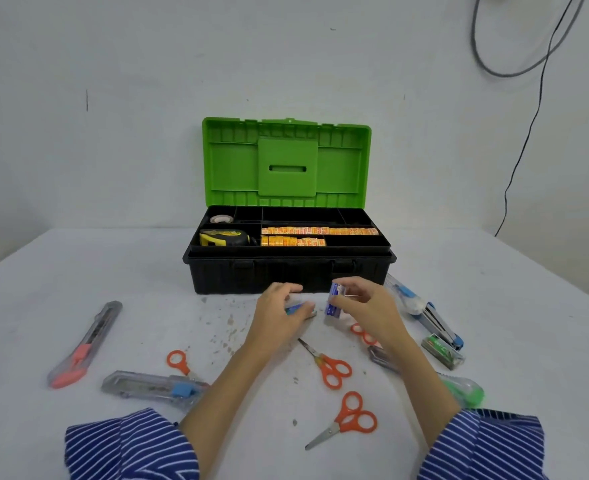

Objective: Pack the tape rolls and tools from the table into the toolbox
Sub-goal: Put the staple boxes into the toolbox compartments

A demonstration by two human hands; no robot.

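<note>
The black toolbox (217,275) stands open at the table's middle, its green lid (230,168) upright. Its tray holds rows of orange tape rolls (321,231), a yellow tape measure (222,237) and a clear tape roll (221,219). Just in front of the box, my right hand (369,306) pinches a small blue-and-white box (334,299) held upright above the table. My left hand (279,313) curls over a second small blue box (298,309) lying on the table. Orange-handled scissors (327,367) lie between my forearms.
Utility knives lie at the left: a pink one (85,344) and a blue-slider one (151,388). More scissors (350,419) (178,363) lie near me. At the right lie a blue stapler (438,323), a green staple box (442,351), a white-blue cutter (405,296) and a green knife (466,389).
</note>
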